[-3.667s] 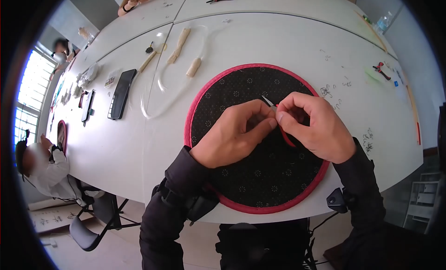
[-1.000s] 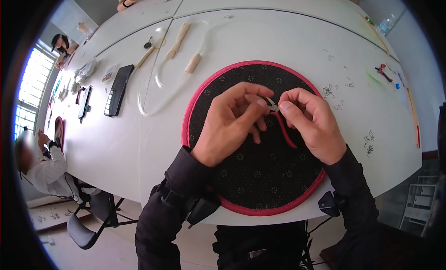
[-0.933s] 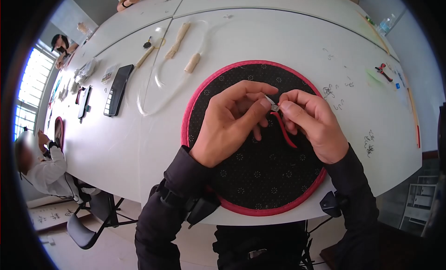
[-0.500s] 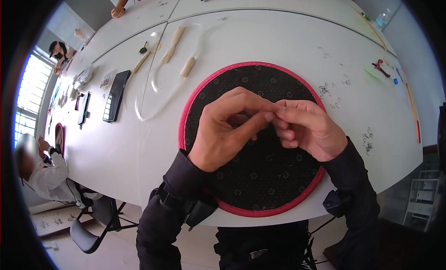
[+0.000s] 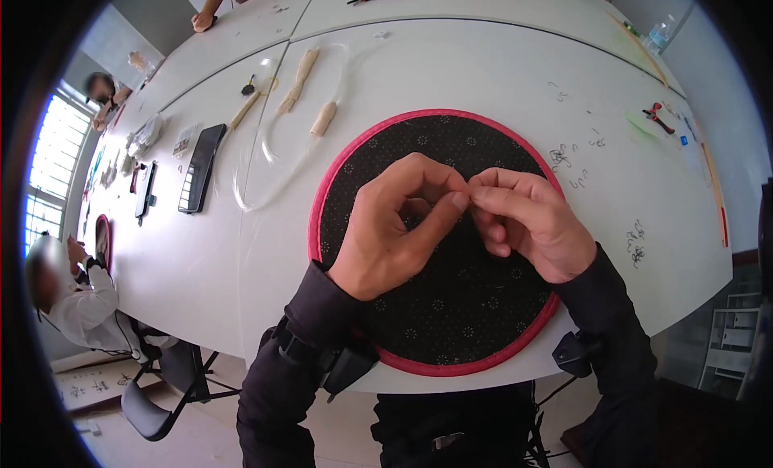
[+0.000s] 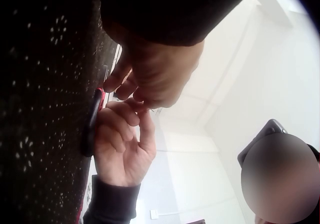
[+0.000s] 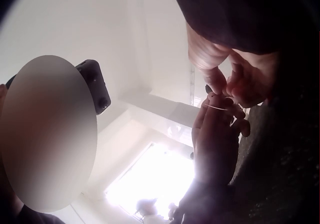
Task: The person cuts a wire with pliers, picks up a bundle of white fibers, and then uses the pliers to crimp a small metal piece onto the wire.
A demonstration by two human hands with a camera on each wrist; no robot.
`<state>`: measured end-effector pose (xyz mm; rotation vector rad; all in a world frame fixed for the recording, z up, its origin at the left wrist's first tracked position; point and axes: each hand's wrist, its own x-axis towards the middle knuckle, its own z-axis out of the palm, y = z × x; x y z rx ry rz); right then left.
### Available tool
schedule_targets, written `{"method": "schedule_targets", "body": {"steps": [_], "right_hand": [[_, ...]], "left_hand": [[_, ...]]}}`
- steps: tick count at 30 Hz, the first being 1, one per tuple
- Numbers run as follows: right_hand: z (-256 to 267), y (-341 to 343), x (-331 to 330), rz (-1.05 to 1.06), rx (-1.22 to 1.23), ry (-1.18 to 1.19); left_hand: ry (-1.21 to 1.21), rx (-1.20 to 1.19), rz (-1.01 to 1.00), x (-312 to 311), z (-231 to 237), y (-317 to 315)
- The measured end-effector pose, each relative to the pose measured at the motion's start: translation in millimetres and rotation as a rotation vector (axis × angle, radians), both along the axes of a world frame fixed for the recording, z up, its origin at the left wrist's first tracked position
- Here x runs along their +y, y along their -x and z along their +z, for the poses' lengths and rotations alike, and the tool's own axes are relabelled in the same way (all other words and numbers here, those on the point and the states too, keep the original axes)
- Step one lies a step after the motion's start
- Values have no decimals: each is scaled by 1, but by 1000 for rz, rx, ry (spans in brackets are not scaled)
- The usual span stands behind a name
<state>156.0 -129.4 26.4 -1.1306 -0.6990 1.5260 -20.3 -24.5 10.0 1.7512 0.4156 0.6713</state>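
Over a round black mat with a red rim point(image 5: 439, 367), my left hand point(image 5: 394, 226) and right hand point(image 5: 535, 222) meet at the fingertips. Each pinches with thumb and index finger; the tiny thing between them is mostly hidden. A thin pale strand point(image 7: 216, 107) crosses the left fingers in the right wrist view. The right hand's other fingers are curled. In the left wrist view a tool's black and red handle point(image 6: 91, 124) shows beside the right hand point(image 6: 122, 149); whether it is held or lies on the mat, I cannot tell.
Left of the mat lie a black phone point(image 5: 202, 169), wooden pieces point(image 5: 299, 82) and clear looped tubing point(image 5: 262, 202). Small dark wire bits point(image 5: 636, 247) and red-handled pliers point(image 5: 659, 118) are at the right. Other people sit around the table.
The red-handled pliers visible between my hands about a second ago are now hidden in the head view. My left index finger has come down to meet the right fingertips.
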Motion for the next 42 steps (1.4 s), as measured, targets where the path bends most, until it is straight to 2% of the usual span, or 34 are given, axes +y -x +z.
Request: {"method": "schedule_targets", "body": {"steps": [1, 10, 12, 18, 22, 24, 28, 31, 37, 40, 42], "right_hand": [[0, 1, 0, -13, 8, 4], [-1, 1, 0, -4, 35, -6], [-2, 1, 0, -10, 24, -12], [4, 8, -2, -72, -224, -39], [3, 9, -1, -85, -165, -25], [0, 9, -1, -91, -103, -35], [1, 8, -1, -69, -130, -13], [0, 9, 0, -94, -163, -17], [1, 16, -2, -213, -335, -91], [-3, 17, -2, -263, -444, -187], [-5, 18, -2, -244, -508, -229]], "left_hand": [[26, -2, 0, -1, 0, 0], [-335, -88, -4, 6, -1, 0], [-303, -51, 8, 3, 1, 1], [-166, 81, 10, 0, -2, 0], [-67, 18, 63, -5, 2, -3], [-189, -21, 44, 0, -1, -2], [-423, -44, 53, 4, -2, 0], [-421, 12, 61, 3, -2, 0], [-190, 87, 149, -2, -3, -3], [134, 121, 129, -2, 0, -5], [221, 122, 65, -1, 2, -4]]}}
